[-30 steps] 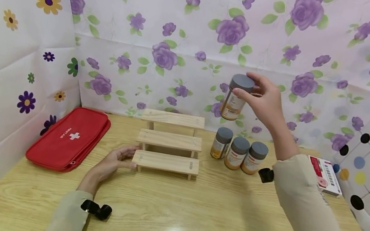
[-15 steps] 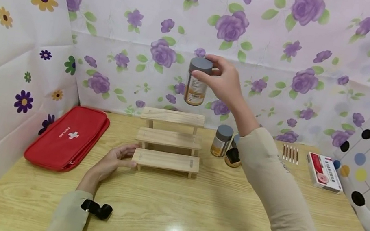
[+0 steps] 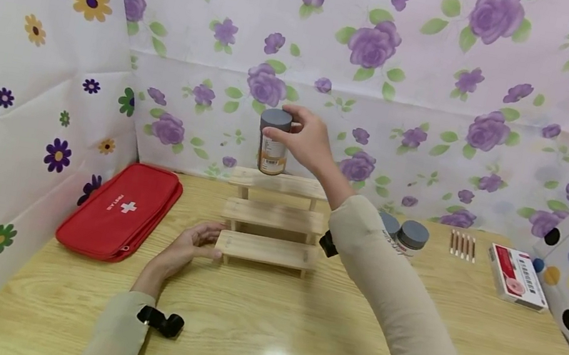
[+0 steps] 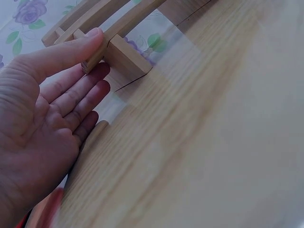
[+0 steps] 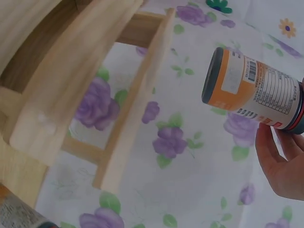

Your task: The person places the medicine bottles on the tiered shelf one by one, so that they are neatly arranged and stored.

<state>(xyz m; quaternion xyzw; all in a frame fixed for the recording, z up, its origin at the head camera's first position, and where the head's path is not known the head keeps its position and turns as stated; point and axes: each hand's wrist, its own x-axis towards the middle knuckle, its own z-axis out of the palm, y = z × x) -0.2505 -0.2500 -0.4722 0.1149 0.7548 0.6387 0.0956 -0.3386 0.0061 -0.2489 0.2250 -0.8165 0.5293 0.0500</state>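
My right hand (image 3: 311, 139) holds a supplement jar (image 3: 272, 149) upright by its grey lid, thumb on one side and fingers on the other. An orange and white label wraps the jar. It hangs just above the left part of the top step of a three-step wooden display stand (image 3: 267, 250). In the right wrist view a gap separates the jar (image 5: 254, 88) from the stand (image 5: 61, 90). My left hand (image 3: 187, 250) pinches the left end of the stand's lowest step; in the left wrist view the thumb touches its edge and the fingers lie behind.
Similar jars (image 3: 414, 235) stand right of the stand, partly hidden by my right sleeve. A red first aid pouch (image 3: 119, 212) lies at the left. Several cotton swabs (image 3: 463, 246) and a white and red box (image 3: 518, 277) lie at the right. Patterned cloth walls (image 3: 390, 95) surround the table.
My right hand has carried the jar leftward from above the other jars to above the stand, then lowered it toward the top step. The left hand has stayed on the stand.
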